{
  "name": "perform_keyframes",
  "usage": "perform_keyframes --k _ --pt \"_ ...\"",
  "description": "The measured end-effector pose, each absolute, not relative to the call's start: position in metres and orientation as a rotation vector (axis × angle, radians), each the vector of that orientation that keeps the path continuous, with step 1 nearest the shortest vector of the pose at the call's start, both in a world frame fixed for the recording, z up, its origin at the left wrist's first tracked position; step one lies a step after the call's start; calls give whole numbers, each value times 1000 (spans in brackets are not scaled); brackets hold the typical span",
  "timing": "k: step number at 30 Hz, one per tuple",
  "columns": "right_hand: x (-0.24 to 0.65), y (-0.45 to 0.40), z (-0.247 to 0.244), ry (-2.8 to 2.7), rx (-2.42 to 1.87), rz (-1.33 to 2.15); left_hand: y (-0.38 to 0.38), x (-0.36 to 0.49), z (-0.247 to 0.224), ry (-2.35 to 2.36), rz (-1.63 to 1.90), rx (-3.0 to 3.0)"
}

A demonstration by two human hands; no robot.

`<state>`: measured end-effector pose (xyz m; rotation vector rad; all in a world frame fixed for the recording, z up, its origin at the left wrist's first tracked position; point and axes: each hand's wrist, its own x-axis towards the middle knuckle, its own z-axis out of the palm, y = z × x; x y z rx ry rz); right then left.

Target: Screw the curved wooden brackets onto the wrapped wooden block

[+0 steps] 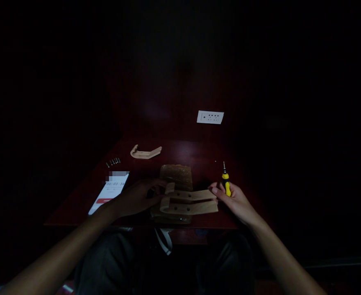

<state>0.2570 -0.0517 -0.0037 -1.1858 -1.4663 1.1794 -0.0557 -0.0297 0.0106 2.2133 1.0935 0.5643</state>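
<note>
Two pale wooden bent pieces, each with two holes and a curled left end, lie side by side across a brown wrapped block (pixel 176 174). My right hand (pixel 237 203) pinches the right end of the farther wooden piece (pixel 195 195) between thumb and fingers. At that piece's curled left end, my left hand (pixel 137 198) has its thumb and fingers closed in, partly in shadow. The nearer wooden piece (pixel 192 209) lies just in front. A yellow and black screwdriver (pixel 225 177) points away beside my right hand; whether the fingers touch its handle, I cannot tell.
A third wooden bent piece (pixel 146 155) lies at the back left of the dark red table (pixel 72 211). Several small metal screws (pixel 112 162) sit left of it, above a lit phone (pixel 112 190) showing a timer. A white socket plate (pixel 210 117) is on the wall.
</note>
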Motion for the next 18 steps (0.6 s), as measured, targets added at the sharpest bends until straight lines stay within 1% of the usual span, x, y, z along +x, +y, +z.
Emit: perform_keyframes --k 18 --pt "255 -51 -5 -1493 -1167 1145 -32 -55 13 1108 585 2175"
